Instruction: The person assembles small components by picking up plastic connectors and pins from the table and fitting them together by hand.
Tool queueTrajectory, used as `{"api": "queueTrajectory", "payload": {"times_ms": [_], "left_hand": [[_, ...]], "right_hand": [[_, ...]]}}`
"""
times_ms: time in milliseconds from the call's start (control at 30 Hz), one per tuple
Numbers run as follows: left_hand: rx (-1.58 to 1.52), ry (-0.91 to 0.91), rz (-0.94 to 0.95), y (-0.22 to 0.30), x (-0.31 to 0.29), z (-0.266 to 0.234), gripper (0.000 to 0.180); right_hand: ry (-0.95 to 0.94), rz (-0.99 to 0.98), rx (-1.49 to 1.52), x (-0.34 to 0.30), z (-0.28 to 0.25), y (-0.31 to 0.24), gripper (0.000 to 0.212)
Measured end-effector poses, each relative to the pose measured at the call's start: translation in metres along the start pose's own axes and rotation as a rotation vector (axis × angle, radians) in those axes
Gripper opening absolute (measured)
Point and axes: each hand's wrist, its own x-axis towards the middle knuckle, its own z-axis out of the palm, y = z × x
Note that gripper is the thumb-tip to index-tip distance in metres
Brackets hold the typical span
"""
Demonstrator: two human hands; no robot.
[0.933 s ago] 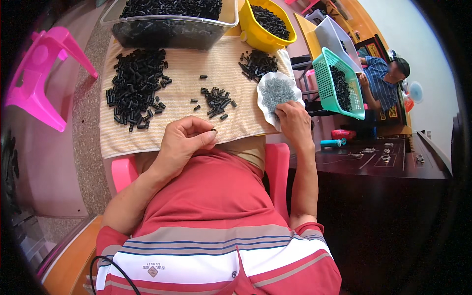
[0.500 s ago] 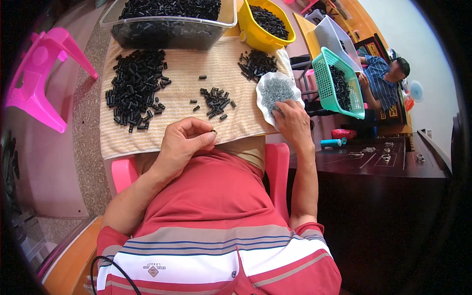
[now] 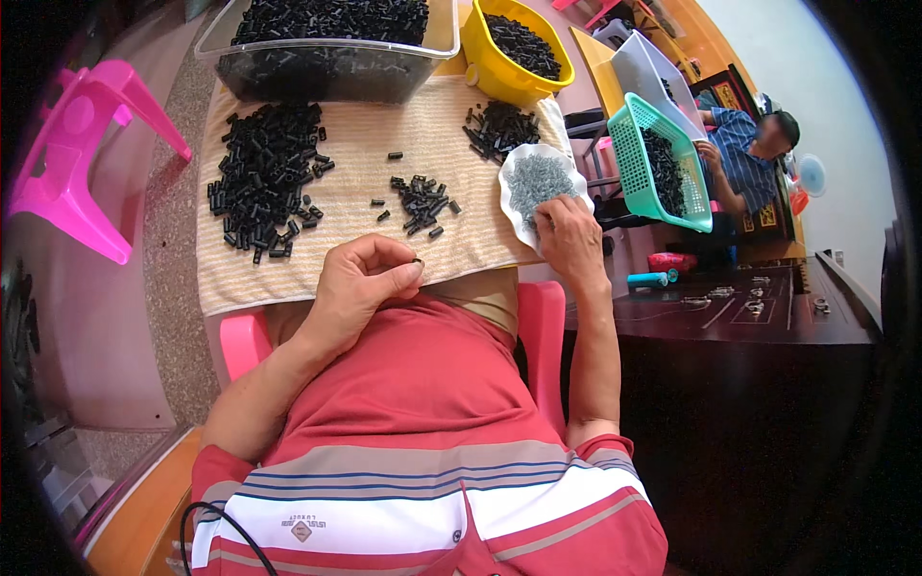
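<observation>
Head view: right hand [image 3: 573, 235] reaches into wavy-rimmed white dish [image 3: 523, 230].

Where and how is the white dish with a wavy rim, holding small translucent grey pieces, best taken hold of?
The white wavy-rimmed dish is probably best pinched by its lower-left rim, coming from the left: the wavy edge is uncovered there, while the right hand covers part of the lower-right side.

Your passage: one bare strip of striped towel [image 3: 351, 206], between large black pile [image 3: 264, 178] and small black cluster [image 3: 421, 204]. Your obstacles: clear bin [image 3: 331, 82], far side; scalloped white dish [image 3: 506, 197], right, beneath your right hand [image 3: 573, 238].
</observation>
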Motion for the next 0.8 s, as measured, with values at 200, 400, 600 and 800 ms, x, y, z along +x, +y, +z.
{"api": "queueTrajectory", "payload": {"times_ms": [200,400,600,800], "left_hand": [[0.004,0.007,-0.001,-0.0005,0.0008,0.001,0.012],[0.001,0.007,-0.01,0.0025,0.0003,0.0034,0.01],[-0.005,0.005,-0.004,-0.0001,-0.0011,0.0007,0.009],[0.005,0.006,-0.001,-0.0005,0.0,0.001,0.013]], "right_hand": [[0.029,-0.036,0.024,0.0025,-0.008,-0.006,0.02],[-0.036,-0.035,0.028,0.0069,-0.0066,-0.0041,0.021],[-0.053,-0.032,0.034,0.0088,-0.004,-0.0034,0.014],[0.073,-0.018,0.09,0.0073,-0.0013,-0.0018,0.013]]}}
